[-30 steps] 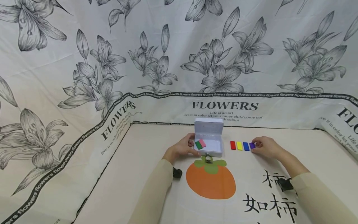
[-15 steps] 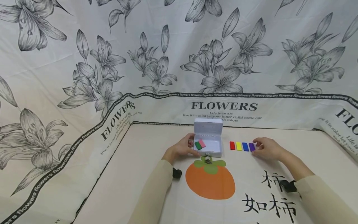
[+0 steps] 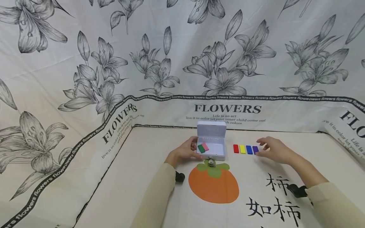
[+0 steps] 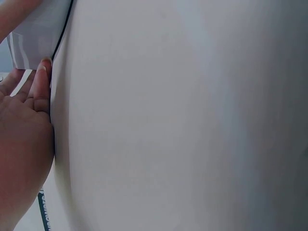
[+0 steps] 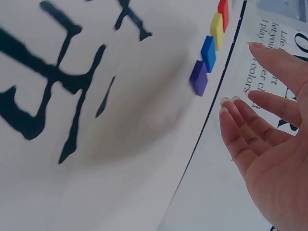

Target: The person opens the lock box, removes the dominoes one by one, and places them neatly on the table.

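A small white metal box [image 3: 219, 157] with its lid [image 3: 211, 130] raised stands on the table. My left hand [image 3: 186, 151] grips its left side, thumb at the front and fingers toward the back; the left wrist view shows fingertips against the box wall. Inside lie a green block [image 3: 201, 148] and a pink block [image 3: 205, 146]. To the right of the box, a red block [image 3: 235, 148], a yellow block [image 3: 242, 149], a blue block [image 3: 249, 149] and a purple block [image 3: 255, 150] form a row. My right hand [image 5: 274, 125] hovers beside the purple one, fingers loosely extended and holding nothing.
A metal latch [image 3: 211, 162] hangs at the box front. The tabletop carries a printed orange persimmon [image 3: 214, 186] and black characters [image 3: 273, 209]. Behind the box rises a flower-printed cloth [image 3: 228, 109], which also runs along the left and right sides.
My right hand has let go of the purple block and drawn slightly away to the right, its fingers spreading. That block now stands straighter in the row. The left hand keeps its hold.
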`<state>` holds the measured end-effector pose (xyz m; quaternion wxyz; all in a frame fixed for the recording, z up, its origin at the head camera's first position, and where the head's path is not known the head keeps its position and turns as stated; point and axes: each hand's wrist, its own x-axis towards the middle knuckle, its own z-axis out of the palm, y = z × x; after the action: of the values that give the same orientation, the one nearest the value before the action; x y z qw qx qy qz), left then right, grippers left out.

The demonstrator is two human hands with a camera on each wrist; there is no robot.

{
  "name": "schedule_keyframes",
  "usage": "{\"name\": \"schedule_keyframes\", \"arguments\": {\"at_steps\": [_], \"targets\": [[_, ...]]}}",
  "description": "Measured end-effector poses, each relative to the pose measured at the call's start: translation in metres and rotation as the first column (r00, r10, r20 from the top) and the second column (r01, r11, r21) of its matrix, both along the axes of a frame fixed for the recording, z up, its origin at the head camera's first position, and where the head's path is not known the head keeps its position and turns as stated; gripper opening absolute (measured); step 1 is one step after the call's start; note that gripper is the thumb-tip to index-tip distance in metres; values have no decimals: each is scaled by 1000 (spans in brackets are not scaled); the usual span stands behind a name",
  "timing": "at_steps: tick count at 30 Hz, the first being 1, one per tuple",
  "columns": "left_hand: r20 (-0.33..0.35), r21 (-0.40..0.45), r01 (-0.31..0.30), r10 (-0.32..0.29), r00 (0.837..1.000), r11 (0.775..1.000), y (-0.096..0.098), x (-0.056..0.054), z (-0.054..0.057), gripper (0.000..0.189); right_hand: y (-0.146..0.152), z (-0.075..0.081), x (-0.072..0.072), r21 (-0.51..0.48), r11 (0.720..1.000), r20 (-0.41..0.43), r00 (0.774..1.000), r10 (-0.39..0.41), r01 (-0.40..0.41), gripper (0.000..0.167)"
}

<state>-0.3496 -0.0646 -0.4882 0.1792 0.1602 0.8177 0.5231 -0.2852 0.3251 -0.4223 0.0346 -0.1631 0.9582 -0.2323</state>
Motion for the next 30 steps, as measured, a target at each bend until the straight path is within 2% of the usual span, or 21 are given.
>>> {"name": "schedule_keyframes", "arguments": {"at_steps": [10, 17, 30], "targets": [[-10, -18, -2, 2, 1000, 1000, -1, 0, 1, 101, -29, 11, 3, -29, 998, -90, 994, 61, -64, 55], [-2, -7, -4, 4, 1000, 1000, 0, 0, 1, 102, -51, 16, 3, -58, 992, -120, 988, 102, -110, 48], [-14, -13, -3, 3, 1000, 1000, 0, 1, 1, 98, -87, 12, -4, -116, 970, -143, 970, 195, -212, 43]]}}
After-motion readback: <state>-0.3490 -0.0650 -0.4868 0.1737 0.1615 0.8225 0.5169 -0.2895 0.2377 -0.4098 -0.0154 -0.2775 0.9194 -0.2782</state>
